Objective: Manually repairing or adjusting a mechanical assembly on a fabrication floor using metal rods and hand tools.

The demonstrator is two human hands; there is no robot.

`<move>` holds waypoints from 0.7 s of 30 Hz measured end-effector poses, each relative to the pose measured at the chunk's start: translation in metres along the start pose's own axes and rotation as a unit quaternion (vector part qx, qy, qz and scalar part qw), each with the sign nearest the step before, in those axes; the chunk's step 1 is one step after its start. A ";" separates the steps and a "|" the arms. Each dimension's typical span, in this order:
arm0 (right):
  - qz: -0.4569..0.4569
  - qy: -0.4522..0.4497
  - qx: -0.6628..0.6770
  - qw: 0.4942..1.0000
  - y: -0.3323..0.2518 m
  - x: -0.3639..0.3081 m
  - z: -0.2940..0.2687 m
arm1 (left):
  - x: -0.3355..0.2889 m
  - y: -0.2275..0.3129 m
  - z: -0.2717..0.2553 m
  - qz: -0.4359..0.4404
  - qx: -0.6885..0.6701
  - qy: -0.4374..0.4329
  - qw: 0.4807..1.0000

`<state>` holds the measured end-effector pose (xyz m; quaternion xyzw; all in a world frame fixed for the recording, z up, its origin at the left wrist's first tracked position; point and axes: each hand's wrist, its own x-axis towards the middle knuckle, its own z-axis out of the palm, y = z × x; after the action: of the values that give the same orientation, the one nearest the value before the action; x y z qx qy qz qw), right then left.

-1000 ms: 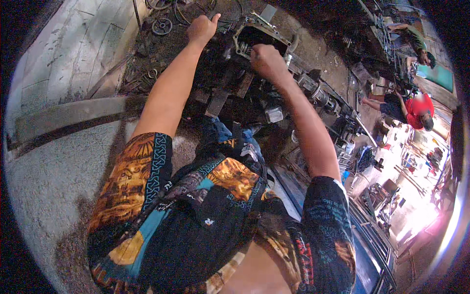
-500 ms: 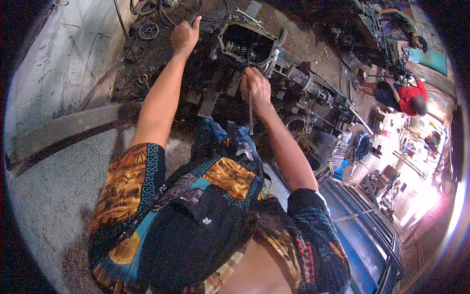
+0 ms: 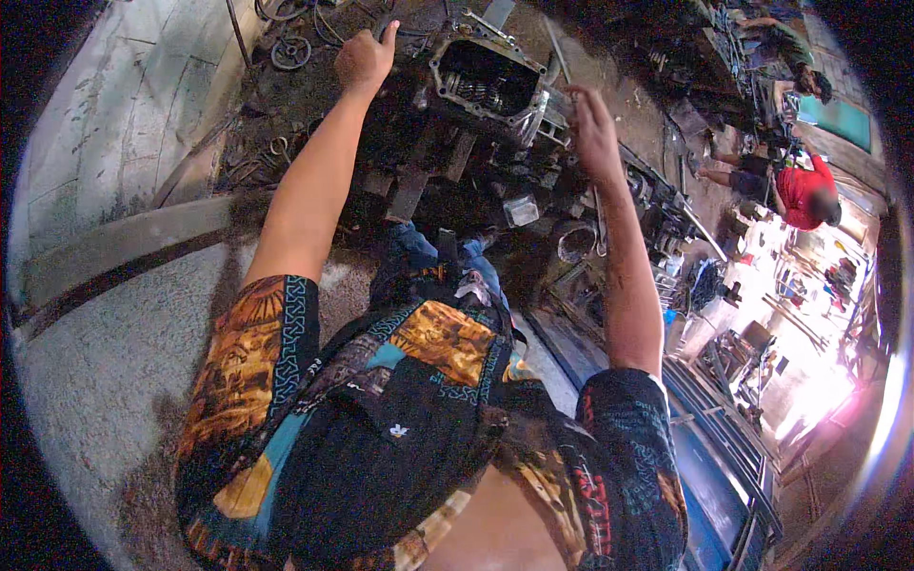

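A metal gearbox housing (image 3: 433, 81) lies open on the floor ahead of me, with gears (image 3: 473, 92) inside its cavity. My left hand (image 3: 365, 59) is closed beside its left side, thumb up; whatever is in the fingers is hidden. To the right of the housing, my right hand (image 3: 592, 133) is raised and slightly blurred. Its fingers curl round a long thin metal rod (image 3: 556, 48), which points away from me. A spanner (image 3: 487, 29) rests by the far edge of the housing.
A shiny clear-looking box (image 3: 521, 211) sits near my feet. Wheels and cables (image 3: 289, 54) lie at the far left, by a curved metal beam (image 3: 124, 243). A blue metal frame (image 3: 709, 476) stands at the lower right. Another person in red (image 3: 804, 195) is further off right.
My right hand has swung right, from the near edge of the housing to past its right side. The rod now points away from me. My left hand has hardly moved.
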<state>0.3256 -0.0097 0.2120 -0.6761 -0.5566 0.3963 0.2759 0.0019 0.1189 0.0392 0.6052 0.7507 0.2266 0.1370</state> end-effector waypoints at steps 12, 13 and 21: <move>0.177 -0.097 -0.140 0.969 0.018 -0.021 0.036 | 0.001 0.003 -0.002 -0.037 0.009 -0.015 0.999; 0.176 -0.097 -0.140 0.969 0.016 -0.020 0.041 | 0.001 0.003 -0.001 -0.042 0.018 -0.012 0.999; 0.219 -0.242 -0.072 0.943 0.042 0.010 0.056 | 0.003 0.010 -0.007 -0.053 -0.006 -0.026 0.998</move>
<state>0.3014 -0.0137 0.1455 -0.6831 -0.4722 0.5570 -0.0102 0.0062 0.1218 0.0509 0.5690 0.7768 0.2078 0.1719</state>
